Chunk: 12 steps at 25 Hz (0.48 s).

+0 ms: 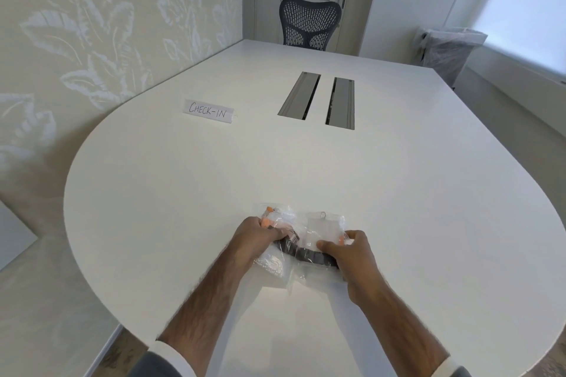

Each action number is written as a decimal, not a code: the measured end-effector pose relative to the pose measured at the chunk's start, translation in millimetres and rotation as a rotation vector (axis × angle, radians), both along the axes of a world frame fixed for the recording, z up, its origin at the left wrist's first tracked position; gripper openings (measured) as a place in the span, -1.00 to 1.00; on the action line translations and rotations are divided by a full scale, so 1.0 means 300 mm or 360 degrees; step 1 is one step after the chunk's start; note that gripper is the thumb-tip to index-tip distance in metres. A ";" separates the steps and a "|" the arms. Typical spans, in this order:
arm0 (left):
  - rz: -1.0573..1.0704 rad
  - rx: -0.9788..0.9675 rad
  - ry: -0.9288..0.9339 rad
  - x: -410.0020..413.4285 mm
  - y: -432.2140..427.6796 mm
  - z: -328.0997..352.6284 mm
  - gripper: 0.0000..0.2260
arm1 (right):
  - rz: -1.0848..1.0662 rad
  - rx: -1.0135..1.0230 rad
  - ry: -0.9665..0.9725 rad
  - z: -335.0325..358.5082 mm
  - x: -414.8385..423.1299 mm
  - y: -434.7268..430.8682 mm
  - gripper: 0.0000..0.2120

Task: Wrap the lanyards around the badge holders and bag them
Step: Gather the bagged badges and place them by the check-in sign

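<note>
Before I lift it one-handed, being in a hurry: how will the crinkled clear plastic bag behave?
Probably floppy: the clear plastic bag creases between left hand and right hand. Likely light: a black lanyard and orange pieces show inside. Glossy film may slip.

Bag on table near front edge; sign behind left, chair beyond.

Bright daylight from the right window; wide-angle bending at edges.
</note>
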<state>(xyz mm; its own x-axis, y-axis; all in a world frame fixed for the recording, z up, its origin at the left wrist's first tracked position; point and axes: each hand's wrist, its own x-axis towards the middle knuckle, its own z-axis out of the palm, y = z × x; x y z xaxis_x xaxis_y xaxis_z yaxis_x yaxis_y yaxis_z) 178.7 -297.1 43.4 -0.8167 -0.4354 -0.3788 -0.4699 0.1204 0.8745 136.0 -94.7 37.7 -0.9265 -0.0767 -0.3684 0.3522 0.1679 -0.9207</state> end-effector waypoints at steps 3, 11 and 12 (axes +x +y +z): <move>0.0083 0.0038 0.0080 -0.010 -0.014 -0.014 -0.76 | 0.0043 -0.0185 -0.0035 -0.001 -0.023 -0.009 -0.48; 0.0326 0.0152 0.0217 0.030 -0.120 0.059 -0.79 | 0.0335 -0.0536 -0.0187 -0.029 -0.091 -0.246 -0.39; 0.0339 0.0155 0.0211 0.034 -0.156 0.057 -0.78 | 0.0336 -0.0560 -0.0197 -0.032 -0.094 -0.287 -0.41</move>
